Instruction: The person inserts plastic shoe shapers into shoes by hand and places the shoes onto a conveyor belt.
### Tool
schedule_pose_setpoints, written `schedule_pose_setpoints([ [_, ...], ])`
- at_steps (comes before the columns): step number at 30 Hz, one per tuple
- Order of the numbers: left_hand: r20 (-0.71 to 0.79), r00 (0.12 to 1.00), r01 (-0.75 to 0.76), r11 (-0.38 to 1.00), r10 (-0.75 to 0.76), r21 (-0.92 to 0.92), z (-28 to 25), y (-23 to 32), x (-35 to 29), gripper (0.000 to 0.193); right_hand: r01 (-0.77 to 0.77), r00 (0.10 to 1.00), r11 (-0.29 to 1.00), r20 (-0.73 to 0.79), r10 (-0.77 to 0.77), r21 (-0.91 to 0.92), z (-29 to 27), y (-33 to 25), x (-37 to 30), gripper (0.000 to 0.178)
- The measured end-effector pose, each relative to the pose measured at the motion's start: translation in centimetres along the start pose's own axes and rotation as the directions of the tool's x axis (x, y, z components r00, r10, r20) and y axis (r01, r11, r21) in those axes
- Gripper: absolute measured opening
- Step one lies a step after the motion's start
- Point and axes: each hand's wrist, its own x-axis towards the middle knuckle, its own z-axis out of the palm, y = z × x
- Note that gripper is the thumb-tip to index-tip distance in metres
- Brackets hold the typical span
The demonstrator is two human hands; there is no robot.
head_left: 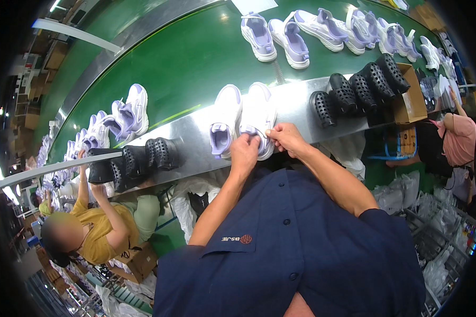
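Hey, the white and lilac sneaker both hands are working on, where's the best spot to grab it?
Probably the heel collar of the sneaker, from the near side. Its opening faces the person at the metal ledge edge, where the left hand and right hand already pinch it; the toe points away.

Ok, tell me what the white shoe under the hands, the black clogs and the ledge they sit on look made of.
White shoe: seemingly matte synthetic, lilac lining; both hands, left hand and right hand, at its heel.
Black clogs: likely moulded foam or rubber, dull and perforated.
Ledge: sheet metal, probably steel; grey, glaring sheen.
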Motion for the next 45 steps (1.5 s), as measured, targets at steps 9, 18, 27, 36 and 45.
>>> schedule_pose_setpoints([
  [9, -0.158, 0.535, -0.657, 0.526, 0.830, 0.540, -0.3, 3.0, -0.1, 0.016, 0.376, 0.794, 0.696, -0.175, -0.583, -0.611, 0.8, -1.3, -4.5, 0.031],
  [18, -0.220, 0.703, -0.609, 0.732, 0.676, 0.306, -0.9, 1.3, 0.4, 0.018, 0.395, 0.769, 0.551, -0.063, -0.636, -0.735, 2.1, -0.9, -3.4, 0.024],
  [27, -0.035, 0.682, -0.522, 0.519, 0.731, 0.677, -7.4, -3.1, -3.2, 0.028, 0.395, 0.722, 0.423, -0.010, -0.692, -0.815, 2.6, -1.3, -2.3, 0.023],
  [36, 0.193, 0.898, -0.428, 0.688, 0.395, 0.586, -3.2, 0.4, -1.2, 0.047, 0.439, 0.806, 0.422, 0.140, -0.575, -0.794, 2.5, -4.6, 0.1, 0.030],
  [45, -0.093, 0.883, -0.236, 0.606, 0.460, 0.760, -13.5, 0.5, 11.3, 0.036, 0.093, 0.627, 0.140, -0.051, -0.777, -0.986, -7.4, -13.4, 2.6, 0.040],
])
